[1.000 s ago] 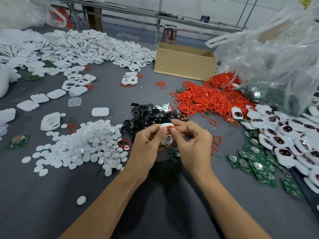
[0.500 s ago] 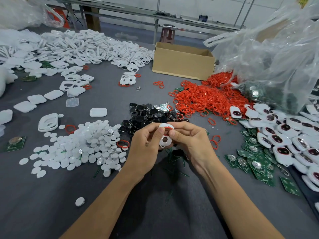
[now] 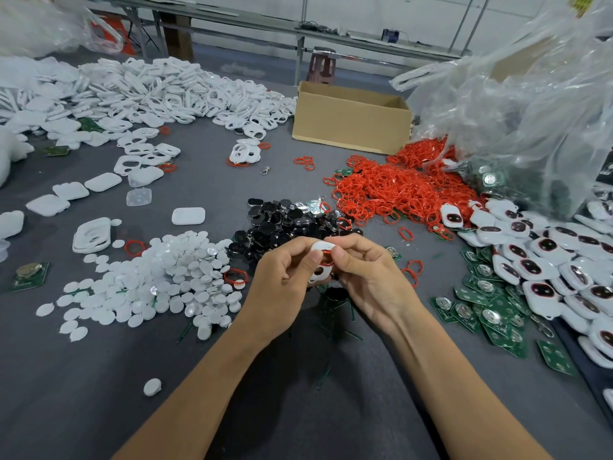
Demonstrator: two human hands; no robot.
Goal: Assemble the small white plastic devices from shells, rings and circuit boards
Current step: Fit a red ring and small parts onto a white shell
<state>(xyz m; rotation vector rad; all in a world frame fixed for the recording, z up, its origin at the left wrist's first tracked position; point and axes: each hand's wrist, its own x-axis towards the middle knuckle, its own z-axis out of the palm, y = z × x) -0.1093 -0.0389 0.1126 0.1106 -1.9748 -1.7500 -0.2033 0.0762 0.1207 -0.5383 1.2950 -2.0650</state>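
Holding one white shell (image 3: 321, 269) between both hands, well in front of the cardboard box (image 3: 348, 124) and near to you, you are fitting a red ring (image 3: 326, 251) at its upper opening. Your left hand (image 3: 282, 280) pinches the left edge of the shell with thumb and curled fingers. Your right hand (image 3: 368, 277) pinches the ring against the shell with thumb and forefinger, the other fingers curled below. The ring looks only partly seated, so I judge this unit is at the ring step. I cannot see if a board is inside.

For the whole task, much seems done and much remains. To the right of the box and closer to you lies a heap of ringed shells (image 3: 530, 260) with dark, red-rimmed windows; they appear to have passed this step. Just beside them green circuit boards (image 3: 481, 307) wait. Directly in front of the box the pile of loose red rings (image 3: 391, 190) is large. Left of the box, the heap of empty shells (image 3: 159, 91) is very big. In front of the box, on your left, are white discs (image 3: 166, 277) and black parts (image 3: 288, 224). I think many units are left to make.
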